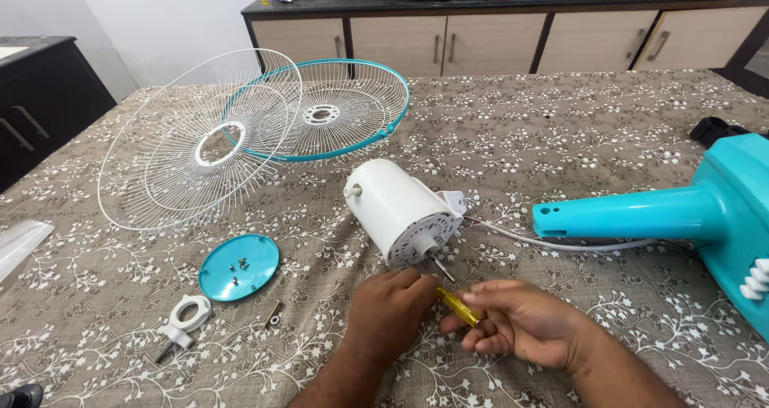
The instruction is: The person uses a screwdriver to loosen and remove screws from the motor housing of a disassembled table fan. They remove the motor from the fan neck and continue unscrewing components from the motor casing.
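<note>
1. L hand (390, 308): comes in from near edge, forearm angled up-right, back of hand facing cam, fingers curled down over the tip end of a yellow screwdriver (458, 307). Looks pinched on it, but fingertips are hidden, so can't tell for sure.
2. R hand (513, 318): enters from near right, wrist bent left, palm turned inward, fingers wrapped round the screwdriver handle, firmly grasping it. Thumb lies on top.
3. Screwdriver sits between both hands, near centre, roughly level, pointing left, just above the floral tablecloth (561, 136).
4. White fan motor housing (400, 209) lies on its side just beyond the hands, shaft end facing near-right, w/ white cord (561, 245) running right.
5. Teal fan stand (681, 216) at right, neck pointing left.
6. Far left: white wire grille (200, 140) leaning over teal-rimmed grille (336, 112).
7. Near left: teal round cap (239, 267) holding small screws, white plastic nut piece (186, 318) nearer, small bolt (274, 315) beside it.
</note>
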